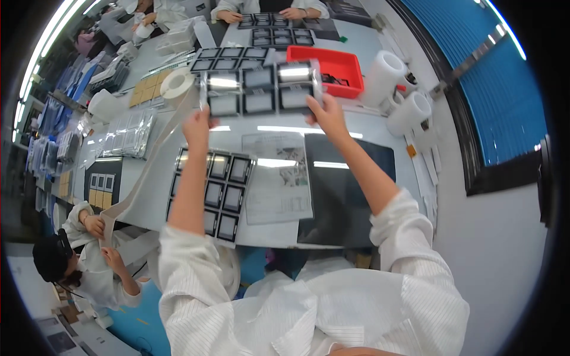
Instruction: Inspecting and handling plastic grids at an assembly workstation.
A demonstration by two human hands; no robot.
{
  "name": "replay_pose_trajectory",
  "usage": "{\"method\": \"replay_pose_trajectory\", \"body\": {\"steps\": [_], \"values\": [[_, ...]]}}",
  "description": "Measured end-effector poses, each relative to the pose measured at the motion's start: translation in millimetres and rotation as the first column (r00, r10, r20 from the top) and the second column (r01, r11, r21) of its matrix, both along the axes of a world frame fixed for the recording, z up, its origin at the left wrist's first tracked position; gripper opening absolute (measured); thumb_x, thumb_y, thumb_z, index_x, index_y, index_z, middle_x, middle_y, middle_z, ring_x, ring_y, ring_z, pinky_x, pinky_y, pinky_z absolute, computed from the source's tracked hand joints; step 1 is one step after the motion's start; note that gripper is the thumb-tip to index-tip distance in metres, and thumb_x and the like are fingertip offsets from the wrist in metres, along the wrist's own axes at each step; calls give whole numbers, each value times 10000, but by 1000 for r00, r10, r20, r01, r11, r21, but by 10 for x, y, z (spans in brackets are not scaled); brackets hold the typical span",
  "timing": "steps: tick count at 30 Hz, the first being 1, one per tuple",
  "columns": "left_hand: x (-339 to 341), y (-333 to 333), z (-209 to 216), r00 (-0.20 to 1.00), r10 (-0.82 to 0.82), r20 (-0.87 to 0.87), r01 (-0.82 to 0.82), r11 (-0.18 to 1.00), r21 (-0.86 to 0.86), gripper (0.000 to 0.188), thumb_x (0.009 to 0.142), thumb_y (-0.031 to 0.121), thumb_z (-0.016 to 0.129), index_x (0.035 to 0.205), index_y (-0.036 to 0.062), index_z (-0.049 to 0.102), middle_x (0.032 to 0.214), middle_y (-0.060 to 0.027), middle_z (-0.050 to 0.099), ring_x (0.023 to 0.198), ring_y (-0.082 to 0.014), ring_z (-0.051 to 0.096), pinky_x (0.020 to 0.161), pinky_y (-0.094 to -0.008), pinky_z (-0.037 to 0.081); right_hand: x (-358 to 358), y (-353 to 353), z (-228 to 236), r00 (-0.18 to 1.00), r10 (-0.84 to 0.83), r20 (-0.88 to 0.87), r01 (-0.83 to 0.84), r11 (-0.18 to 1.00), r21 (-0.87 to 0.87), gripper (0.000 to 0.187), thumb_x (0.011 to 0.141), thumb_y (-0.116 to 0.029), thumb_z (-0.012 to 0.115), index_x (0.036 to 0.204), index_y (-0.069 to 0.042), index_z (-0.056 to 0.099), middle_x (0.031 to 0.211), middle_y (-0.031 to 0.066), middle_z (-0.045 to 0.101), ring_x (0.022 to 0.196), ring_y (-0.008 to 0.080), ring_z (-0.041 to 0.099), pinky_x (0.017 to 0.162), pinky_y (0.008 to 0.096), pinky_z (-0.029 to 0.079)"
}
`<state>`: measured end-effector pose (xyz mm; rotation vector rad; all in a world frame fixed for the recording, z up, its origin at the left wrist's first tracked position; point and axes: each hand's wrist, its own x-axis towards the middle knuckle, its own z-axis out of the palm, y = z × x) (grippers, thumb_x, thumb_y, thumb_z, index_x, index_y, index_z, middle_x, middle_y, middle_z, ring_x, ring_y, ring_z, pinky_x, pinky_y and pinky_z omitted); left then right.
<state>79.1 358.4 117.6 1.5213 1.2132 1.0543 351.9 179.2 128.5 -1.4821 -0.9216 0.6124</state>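
Note:
I hold up a clear plastic tray of black-framed rectangular panels (259,95) over the far half of the table. My left hand (198,126) is closed on its near left corner, and my right hand (328,116) grips its right edge. Under my left forearm lies another tray of black-framed panels (227,193), partly hidden by the arm. Beside it is a printed sheet in a clear sleeve (276,202). A dark mat (344,196) lies to the right, beneath my right forearm.
Beyond the held tray are more panel trays (228,59) and a red bin (356,62) with small black parts. White rolls (385,74) stand at the right edge. A tape roll (185,76) sits at left. Co-workers' hands (291,13) show at the far side and lower left.

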Motion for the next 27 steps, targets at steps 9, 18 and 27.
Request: {"method": "replay_pose_trajectory", "body": {"steps": [9,18,27], "values": [[357,888,167,965,55,257,-96,984,152,200,882,154,584,755,0,594,643,-66,608,528,-144,627,455,-246,488,9,2474,-321,991,-10,-132,-5,994,-112,338,863,-264,656,706,25,578,566,107,600,463,157,597,408,260,453],[-213,-2248,-580,968,-229,101,250,888,-385,114,862,88,637,872,-25,621,714,-51,644,584,-76,590,525,-209,473,129,1925,-614,955,-158,251,140,986,89,333,832,-337,681,878,-31,558,667,46,573,580,108,522,534,267,432],[-901,-2343,-958,948,187,-258,-165,981,104,118,880,123,631,895,7,621,711,-19,588,603,-71,522,571,-223,442,-1262,257,-1324,862,427,275,-363,897,-253,283,784,-213,691,962,-28,572,840,103,593,736,216,593,670,318,483]]}}
